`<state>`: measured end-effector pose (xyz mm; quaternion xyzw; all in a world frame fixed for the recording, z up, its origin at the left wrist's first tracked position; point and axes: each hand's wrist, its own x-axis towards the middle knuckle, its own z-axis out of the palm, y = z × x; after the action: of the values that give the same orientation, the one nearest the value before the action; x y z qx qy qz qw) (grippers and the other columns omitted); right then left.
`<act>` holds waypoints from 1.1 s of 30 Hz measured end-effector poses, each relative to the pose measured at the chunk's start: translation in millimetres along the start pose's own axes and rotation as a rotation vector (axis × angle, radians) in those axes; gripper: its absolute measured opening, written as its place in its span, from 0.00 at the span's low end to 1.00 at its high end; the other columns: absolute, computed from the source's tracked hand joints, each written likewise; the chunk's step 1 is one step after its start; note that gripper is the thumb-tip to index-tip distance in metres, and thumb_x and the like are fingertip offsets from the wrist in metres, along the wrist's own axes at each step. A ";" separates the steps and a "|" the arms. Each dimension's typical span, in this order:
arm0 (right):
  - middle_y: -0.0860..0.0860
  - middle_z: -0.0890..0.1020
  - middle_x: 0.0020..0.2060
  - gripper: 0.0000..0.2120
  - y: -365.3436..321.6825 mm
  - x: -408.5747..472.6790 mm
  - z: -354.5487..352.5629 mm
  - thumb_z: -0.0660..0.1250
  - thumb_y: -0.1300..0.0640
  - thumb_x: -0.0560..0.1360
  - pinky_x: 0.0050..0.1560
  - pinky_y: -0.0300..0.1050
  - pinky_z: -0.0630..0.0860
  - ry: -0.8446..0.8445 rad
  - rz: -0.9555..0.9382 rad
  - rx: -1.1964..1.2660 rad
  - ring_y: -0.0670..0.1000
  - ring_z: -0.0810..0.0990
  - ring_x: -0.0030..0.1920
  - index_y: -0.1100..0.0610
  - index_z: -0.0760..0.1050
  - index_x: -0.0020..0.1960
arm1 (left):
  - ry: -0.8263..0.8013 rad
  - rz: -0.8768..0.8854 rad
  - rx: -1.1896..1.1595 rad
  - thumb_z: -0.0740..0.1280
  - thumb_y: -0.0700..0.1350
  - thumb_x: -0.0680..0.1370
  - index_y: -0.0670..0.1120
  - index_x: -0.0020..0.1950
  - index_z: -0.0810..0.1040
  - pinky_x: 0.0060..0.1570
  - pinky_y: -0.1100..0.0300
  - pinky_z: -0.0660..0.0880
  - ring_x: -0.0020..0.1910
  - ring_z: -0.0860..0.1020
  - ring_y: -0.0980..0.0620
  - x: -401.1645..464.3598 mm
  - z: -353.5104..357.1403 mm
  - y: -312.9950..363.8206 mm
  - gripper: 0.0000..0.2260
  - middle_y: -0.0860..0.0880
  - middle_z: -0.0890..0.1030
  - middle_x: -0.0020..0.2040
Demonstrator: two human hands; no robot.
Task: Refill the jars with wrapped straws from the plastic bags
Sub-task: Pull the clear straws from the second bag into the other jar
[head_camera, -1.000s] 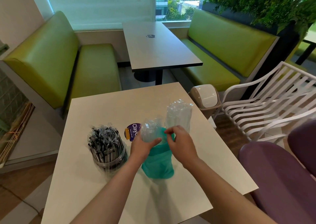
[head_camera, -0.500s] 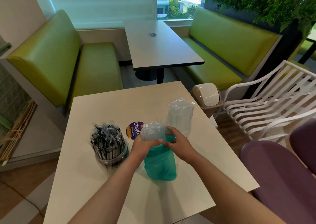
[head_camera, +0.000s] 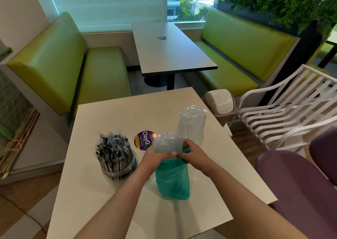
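Both sets of fingers are curled at the mouth of a teal plastic bag (head_camera: 172,179) standing on the pale table (head_camera: 109,202): the left hand (head_camera: 155,157) grips a clear-wrapped straw bundle (head_camera: 166,144) rising out of it, the right hand (head_camera: 196,154) pinches the bag's rim. Left stands a jar of black straws (head_camera: 116,156); behind, a jar of clear straws (head_camera: 191,124) and a purple sticker (head_camera: 143,138).

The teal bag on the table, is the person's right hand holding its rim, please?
Yes, the right hand pinches the teal bag at its rim.
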<state>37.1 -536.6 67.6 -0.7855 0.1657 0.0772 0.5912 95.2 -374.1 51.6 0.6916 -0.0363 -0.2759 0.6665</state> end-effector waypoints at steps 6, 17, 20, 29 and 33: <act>0.51 0.80 0.51 0.10 2.4 -3.7 0.7 0.67 0.54 0.78 0.37 0.32 0.74 0.090 -0.028 0.065 0.45 0.78 0.44 0.54 0.76 0.58 | 0.053 0.021 0.007 0.80 0.43 0.67 0.47 0.60 0.79 0.43 0.61 0.79 0.49 0.83 0.50 1.4 3.6 0.7 0.23 0.48 0.85 0.51; 0.45 0.78 0.54 0.08 -19.9 -5.8 -13.9 0.61 0.51 0.81 0.39 0.29 0.75 0.196 -0.154 0.074 0.45 0.77 0.51 0.49 0.72 0.59 | 0.135 0.053 0.062 0.78 0.46 0.69 0.49 0.63 0.75 0.45 0.63 0.76 0.51 0.79 0.54 5.4 7.5 5.2 0.24 0.53 0.81 0.52; 0.47 0.79 0.55 0.08 -39.6 -5.6 -25.8 0.60 0.51 0.81 0.37 0.29 0.74 0.231 -0.209 0.083 0.46 0.77 0.54 0.50 0.71 0.59 | 0.145 0.064 0.089 0.78 0.46 0.70 0.50 0.65 0.73 0.46 0.63 0.74 0.52 0.78 0.53 6.2 9.6 7.8 0.27 0.54 0.80 0.53; 0.48 0.81 0.49 0.09 -102.9 -10.1 -72.7 0.63 0.50 0.80 0.49 0.38 0.78 0.576 -0.497 0.081 0.45 0.79 0.49 0.53 0.72 0.57 | 0.196 0.087 0.212 0.78 0.50 0.69 0.50 0.70 0.71 0.50 0.60 0.72 0.58 0.76 0.49 12.7 13.0 8.7 0.32 0.51 0.78 0.59; 0.47 0.79 0.47 0.11 -109.0 -10.9 -76.5 0.62 0.50 0.80 0.43 0.30 0.75 0.674 -0.518 -0.019 0.36 0.77 0.44 0.55 0.70 0.59 | 0.207 0.086 0.240 0.78 0.51 0.69 0.49 0.71 0.70 0.50 0.61 0.72 0.57 0.76 0.50 15.1 13.2 7.4 0.34 0.50 0.78 0.60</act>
<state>59.5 -580.9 191.7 -0.7878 0.1461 -0.3334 0.4968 104.6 -393.2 54.0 0.7889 -0.0298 -0.1680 0.5904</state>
